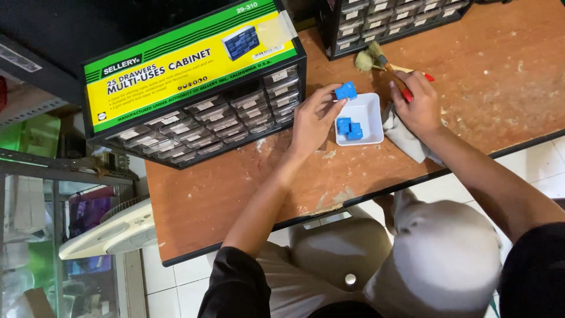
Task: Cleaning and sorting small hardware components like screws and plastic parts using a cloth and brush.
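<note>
Head view: two hands over a small white tray

Head view looks down on a worn brown tabletop [482, 82], scuffed and flecked with pale marks; at its far left corner sits a black cabinet of small drawers [206, 118] with a green and yellow card on top; a second drawer cabinet [388, 17] stands at the far edge. A grey cloth [406, 138] lies under the right hand [419, 109], just right of a square white tray [366, 112]; that hand's grip is closed round the red handle of a paintbrush [382, 62], whose pale bristles point away towards the second cabinet. The left hand [312, 121] rests beside the tray's left rim, its grip pinching a small blue block [346, 90] between fingertips and thumb, raised just above the tray's far left corner; more blue blocks [349, 128] lie inside the tray, bunched at its near left.
</note>
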